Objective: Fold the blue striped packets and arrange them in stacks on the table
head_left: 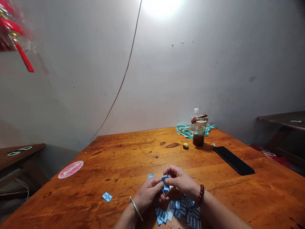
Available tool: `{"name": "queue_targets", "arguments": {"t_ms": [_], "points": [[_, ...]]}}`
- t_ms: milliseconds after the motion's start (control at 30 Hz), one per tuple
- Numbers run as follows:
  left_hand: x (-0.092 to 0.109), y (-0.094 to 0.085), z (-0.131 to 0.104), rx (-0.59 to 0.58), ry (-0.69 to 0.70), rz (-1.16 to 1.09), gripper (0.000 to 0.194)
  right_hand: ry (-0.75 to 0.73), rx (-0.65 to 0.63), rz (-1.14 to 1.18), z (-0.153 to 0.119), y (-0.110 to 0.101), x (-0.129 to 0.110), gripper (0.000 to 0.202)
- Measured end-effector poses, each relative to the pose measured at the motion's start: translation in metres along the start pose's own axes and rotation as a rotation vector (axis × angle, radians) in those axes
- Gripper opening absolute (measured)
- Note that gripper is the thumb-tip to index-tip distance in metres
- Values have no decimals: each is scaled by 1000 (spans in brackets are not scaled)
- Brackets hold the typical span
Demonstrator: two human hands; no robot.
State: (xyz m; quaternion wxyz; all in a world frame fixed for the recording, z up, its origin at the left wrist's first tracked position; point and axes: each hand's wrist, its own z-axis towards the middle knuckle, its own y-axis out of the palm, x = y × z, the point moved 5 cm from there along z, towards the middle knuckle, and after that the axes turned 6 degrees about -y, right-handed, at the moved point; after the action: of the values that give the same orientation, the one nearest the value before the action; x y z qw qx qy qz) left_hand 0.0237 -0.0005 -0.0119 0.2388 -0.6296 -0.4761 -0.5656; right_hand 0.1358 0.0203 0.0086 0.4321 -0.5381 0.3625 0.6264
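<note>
Near the table's front edge, both hands meet over a small blue and white piece (166, 188). My left hand (149, 193), with a silver bangle at the wrist, pinches it from the left. From the right, my right hand (181, 182), with a dark red bead bracelet, has thumb and finger closed on it. Below and right of the hands lies a loose heap of blue and white pieces (193, 220). One small piece (151, 175) lies just beyond my left hand. Further left is a flat group of joined pieces (107, 197).
On the wooden table (128, 159), a black phone (233, 160) lies at the right. Behind it stand a jar of dark liquid (199, 135) and a clear bottle (192, 124) among teal straps (184, 131). A yellow-green fruit (185, 145) and pink round sticker (71, 170) are also there.
</note>
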Motion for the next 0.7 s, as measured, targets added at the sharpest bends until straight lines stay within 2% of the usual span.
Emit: {"name": "queue_targets", "arguments": {"t_ms": [67,167,300,467,567,700], "points": [[-4,-1,1,-4,-31,5,29,8,-44,-13,-1,1,0,15],[-3,-2,1,15,-39,-19,26,-36,-27,-31,-1,2,-3,10],[13,1,-5,90,11,-161,27,-17,51,173,-2,7,-8,16],[18,15,-11,-41,-40,-377,35,23,76,408,-5,19,-12,22],[13,10,-9,0,-37,-439,26,-4,104,328,-4,17,-6,23],[7,1,-6,79,-53,-453,17,-46,122,83,-1,10,0,21]]}}
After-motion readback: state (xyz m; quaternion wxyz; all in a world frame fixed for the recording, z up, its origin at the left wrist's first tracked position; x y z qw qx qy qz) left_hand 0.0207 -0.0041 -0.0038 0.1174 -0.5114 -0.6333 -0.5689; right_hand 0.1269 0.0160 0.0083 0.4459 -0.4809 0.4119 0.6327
